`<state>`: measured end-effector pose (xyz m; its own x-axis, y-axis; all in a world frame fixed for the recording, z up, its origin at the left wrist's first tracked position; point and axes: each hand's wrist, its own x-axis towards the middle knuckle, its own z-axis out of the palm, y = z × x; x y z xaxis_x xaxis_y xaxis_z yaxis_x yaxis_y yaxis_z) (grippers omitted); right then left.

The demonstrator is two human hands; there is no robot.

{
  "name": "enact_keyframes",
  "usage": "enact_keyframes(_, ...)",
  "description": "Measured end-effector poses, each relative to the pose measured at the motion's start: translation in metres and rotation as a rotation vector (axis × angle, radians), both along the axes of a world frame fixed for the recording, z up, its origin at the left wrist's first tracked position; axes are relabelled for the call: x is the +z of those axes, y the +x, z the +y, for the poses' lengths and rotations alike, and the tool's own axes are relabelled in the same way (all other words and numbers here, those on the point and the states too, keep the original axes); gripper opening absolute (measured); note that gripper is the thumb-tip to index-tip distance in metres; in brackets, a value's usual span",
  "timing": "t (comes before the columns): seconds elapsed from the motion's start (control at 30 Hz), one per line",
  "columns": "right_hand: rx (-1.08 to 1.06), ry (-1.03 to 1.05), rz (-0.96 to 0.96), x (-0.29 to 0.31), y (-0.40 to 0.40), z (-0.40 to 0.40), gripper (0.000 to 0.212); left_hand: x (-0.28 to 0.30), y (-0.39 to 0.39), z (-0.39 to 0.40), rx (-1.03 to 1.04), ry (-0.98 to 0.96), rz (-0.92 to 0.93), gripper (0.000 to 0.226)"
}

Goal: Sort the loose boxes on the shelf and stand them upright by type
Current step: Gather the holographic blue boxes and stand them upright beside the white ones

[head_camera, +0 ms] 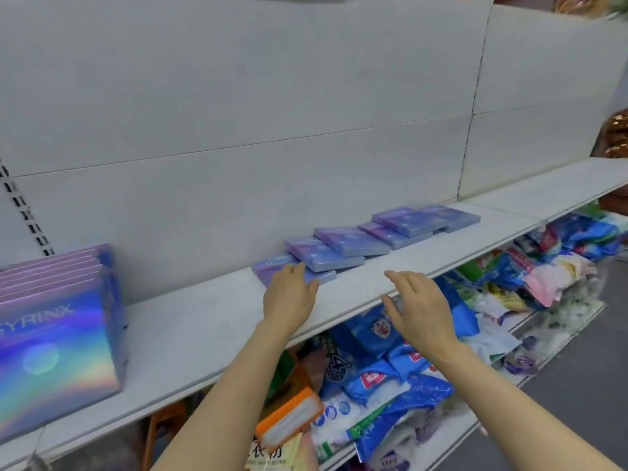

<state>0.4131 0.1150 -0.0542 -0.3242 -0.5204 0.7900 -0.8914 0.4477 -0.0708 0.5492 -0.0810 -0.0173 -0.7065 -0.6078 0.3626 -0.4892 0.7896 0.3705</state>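
Observation:
Several flat purple-blue boxes lie overlapping in a slanted row on the white shelf. My left hand rests flat on the nearest lying box, fingers extended. My right hand hovers open over the shelf's front edge, holding nothing, a little short of the row. At the far left, several iridescent boxes marked SYRINX stand upright, packed together.
The grey back panel rises behind the shelf. The lower shelf holds a jumble of blue and white bags and an orange pack. More bags are piled at the right. A slotted upright runs at the left.

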Motion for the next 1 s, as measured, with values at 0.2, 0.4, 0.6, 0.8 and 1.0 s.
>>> enact_keyframes(0.2, -0.018, -0.002, -0.034, -0.008, -0.056, -0.006, 0.039, 0.020, -0.069, -0.038, 0.165, 0.677, 0.210, 0.034)
enact_keyframes(0.4, -0.026, 0.057, -0.073, -0.010, -0.111, -0.036, 0.039, 0.024, -0.110, -0.065, 0.234, 1.123, 0.365, 0.015)
enact_keyframes(0.6, -0.063, 0.136, -0.369, 0.001, -0.149, -0.088, 0.038, 0.028, -0.116, -0.087, 0.260, 1.160, 0.443, 0.015)
enact_keyframes(0.8, -0.189, 0.374, -0.674, 0.022, -0.161, -0.152, 0.075, 0.034, -0.082, -0.121, 0.382, 0.999, 0.536, 0.005)
enact_keyframes(1.0, -0.297, 0.749, -0.831, 0.034, -0.162, -0.191, 0.127, 0.043, -0.049, -0.126, 0.377, 0.983, 0.691, 0.010)
